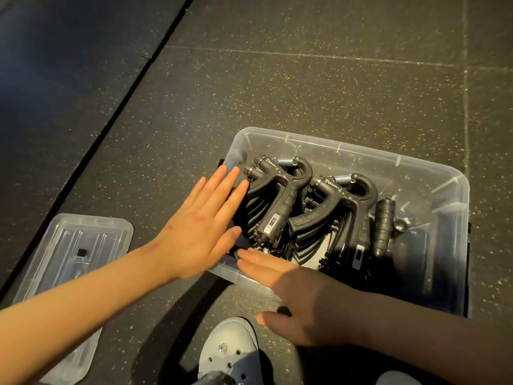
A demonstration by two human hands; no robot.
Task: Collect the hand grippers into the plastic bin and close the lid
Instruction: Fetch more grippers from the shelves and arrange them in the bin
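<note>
A clear bin (347, 150) sits on a dark speckled floor (277, 93), seemingly tiled.

plastic bin (361, 148): 1 | lid (83, 240): 1 | hand grippers (280, 190): 2 stacks, maybe about ten pieces in all, the lower ones are hidden | hands: 2, left hand (200, 232) and right hand (302, 298) | shoe (230, 351): 1

— Where are the hand grippers (280, 195)?
— In the plastic bin (433, 173), in two clusters side by side (another lies to their right).
— And the lid (75, 245)?
— On the floor (249, 93), left of the bin, apart from it.
</note>
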